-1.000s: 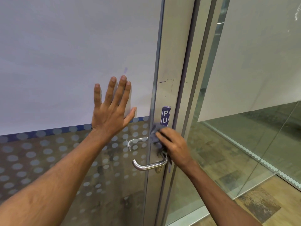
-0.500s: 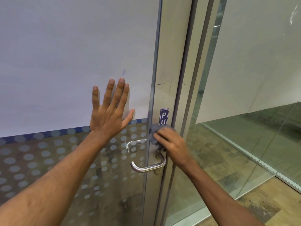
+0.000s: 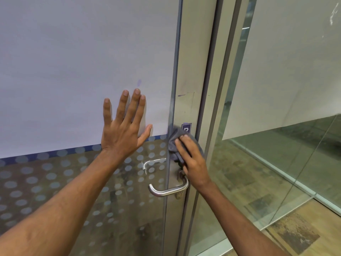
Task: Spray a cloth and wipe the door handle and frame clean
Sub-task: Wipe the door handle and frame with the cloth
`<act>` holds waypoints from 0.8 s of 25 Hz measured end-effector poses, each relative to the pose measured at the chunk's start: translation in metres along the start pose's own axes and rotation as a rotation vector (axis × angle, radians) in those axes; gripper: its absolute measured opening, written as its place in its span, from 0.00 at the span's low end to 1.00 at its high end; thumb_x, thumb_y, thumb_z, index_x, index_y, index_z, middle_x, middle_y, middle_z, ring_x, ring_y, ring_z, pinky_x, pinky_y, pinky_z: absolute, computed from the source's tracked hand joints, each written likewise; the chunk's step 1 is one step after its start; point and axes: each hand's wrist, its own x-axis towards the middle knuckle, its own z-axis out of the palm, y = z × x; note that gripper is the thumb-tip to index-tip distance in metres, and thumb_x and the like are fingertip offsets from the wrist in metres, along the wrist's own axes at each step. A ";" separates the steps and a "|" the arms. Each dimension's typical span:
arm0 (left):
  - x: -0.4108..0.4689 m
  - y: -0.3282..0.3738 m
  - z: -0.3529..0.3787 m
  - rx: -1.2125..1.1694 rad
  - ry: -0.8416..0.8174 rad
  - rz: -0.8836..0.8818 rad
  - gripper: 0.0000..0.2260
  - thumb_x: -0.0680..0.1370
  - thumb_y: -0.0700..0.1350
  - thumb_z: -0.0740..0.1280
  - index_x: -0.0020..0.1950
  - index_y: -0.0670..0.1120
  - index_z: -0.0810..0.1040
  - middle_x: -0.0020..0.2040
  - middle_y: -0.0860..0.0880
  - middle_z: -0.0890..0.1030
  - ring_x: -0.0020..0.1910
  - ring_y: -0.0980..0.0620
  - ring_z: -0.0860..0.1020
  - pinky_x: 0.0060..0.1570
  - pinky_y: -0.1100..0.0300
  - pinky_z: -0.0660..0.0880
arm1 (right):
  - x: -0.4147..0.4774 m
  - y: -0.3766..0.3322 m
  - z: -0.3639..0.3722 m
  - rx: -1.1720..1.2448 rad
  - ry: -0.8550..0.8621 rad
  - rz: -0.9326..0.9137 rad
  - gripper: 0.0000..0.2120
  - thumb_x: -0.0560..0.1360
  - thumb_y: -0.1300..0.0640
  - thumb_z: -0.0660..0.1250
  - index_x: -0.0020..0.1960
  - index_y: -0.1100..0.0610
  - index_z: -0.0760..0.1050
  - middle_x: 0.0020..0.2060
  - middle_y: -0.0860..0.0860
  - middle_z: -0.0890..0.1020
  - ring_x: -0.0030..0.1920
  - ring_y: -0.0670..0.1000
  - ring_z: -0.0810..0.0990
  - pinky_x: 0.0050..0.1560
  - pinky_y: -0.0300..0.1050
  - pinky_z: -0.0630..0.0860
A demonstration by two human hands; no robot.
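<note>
Glass door: left hand flat, holding nothing. Right hand presses cloth on frame. Handle lies sideways, at six o'clock below it.

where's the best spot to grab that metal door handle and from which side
Grip the straight horizontal bar of the door handle, wrapping the fingers over it from above and in front. The bar stands off the metal door frame, leaving room behind it, and its free end curves back on the left. The right hand and grey cloth sit above.

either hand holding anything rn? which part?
Right hand presses a bunched grey cloth against the door frame, fingers on its middle. Left hand holds nothing, flat on the glass.
</note>
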 end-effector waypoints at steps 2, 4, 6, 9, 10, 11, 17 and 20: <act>0.000 0.000 -0.001 0.016 -0.002 0.005 0.37 0.82 0.65 0.50 0.82 0.41 0.48 0.82 0.43 0.49 0.79 0.41 0.47 0.74 0.37 0.40 | -0.004 0.001 -0.001 -0.014 -0.023 -0.008 0.28 0.69 0.72 0.72 0.68 0.63 0.72 0.67 0.61 0.72 0.70 0.57 0.69 0.75 0.43 0.59; 0.000 0.001 -0.002 0.022 -0.004 0.009 0.37 0.82 0.65 0.49 0.82 0.41 0.48 0.82 0.42 0.48 0.80 0.41 0.47 0.74 0.37 0.40 | 0.019 -0.002 -0.005 0.019 0.010 0.064 0.29 0.69 0.73 0.70 0.69 0.62 0.70 0.69 0.60 0.72 0.71 0.56 0.68 0.75 0.39 0.57; 0.000 0.000 -0.001 0.018 -0.009 0.004 0.37 0.82 0.65 0.49 0.82 0.42 0.48 0.82 0.43 0.47 0.80 0.41 0.44 0.75 0.37 0.38 | 0.048 -0.004 -0.007 0.148 0.107 0.196 0.28 0.71 0.73 0.66 0.70 0.62 0.69 0.69 0.59 0.71 0.72 0.51 0.65 0.75 0.38 0.57; 0.000 0.001 0.002 0.016 -0.004 0.001 0.37 0.82 0.65 0.49 0.82 0.42 0.48 0.82 0.43 0.44 0.80 0.43 0.39 0.74 0.38 0.36 | 0.047 0.004 -0.007 0.341 0.139 0.199 0.23 0.72 0.72 0.61 0.67 0.66 0.71 0.68 0.58 0.72 0.72 0.50 0.66 0.75 0.43 0.60; 0.000 0.001 0.001 0.021 -0.003 0.000 0.37 0.82 0.65 0.49 0.82 0.42 0.48 0.82 0.43 0.44 0.80 0.43 0.39 0.74 0.38 0.36 | 0.034 0.010 -0.006 0.395 0.066 0.161 0.24 0.71 0.74 0.61 0.66 0.67 0.72 0.67 0.59 0.73 0.71 0.53 0.67 0.75 0.45 0.61; 0.000 0.001 0.001 0.021 -0.002 -0.002 0.37 0.82 0.65 0.49 0.82 0.42 0.48 0.82 0.43 0.44 0.80 0.43 0.38 0.75 0.38 0.36 | 0.016 0.015 -0.006 0.432 -0.022 0.136 0.24 0.70 0.76 0.62 0.65 0.67 0.73 0.66 0.60 0.74 0.71 0.55 0.69 0.74 0.46 0.62; 0.000 0.000 0.002 0.000 0.008 -0.006 0.38 0.81 0.65 0.49 0.83 0.42 0.48 0.82 0.44 0.42 0.80 0.43 0.38 0.75 0.39 0.35 | -0.071 0.021 0.008 0.518 -0.246 0.256 0.16 0.72 0.72 0.66 0.58 0.65 0.80 0.60 0.56 0.80 0.64 0.48 0.76 0.68 0.39 0.69; 0.001 -0.001 0.001 0.009 0.004 -0.005 0.38 0.81 0.65 0.50 0.83 0.42 0.47 0.82 0.44 0.42 0.80 0.44 0.38 0.75 0.39 0.36 | -0.069 0.015 0.008 0.576 -0.198 0.377 0.20 0.68 0.74 0.62 0.54 0.62 0.82 0.56 0.52 0.83 0.60 0.43 0.79 0.65 0.33 0.69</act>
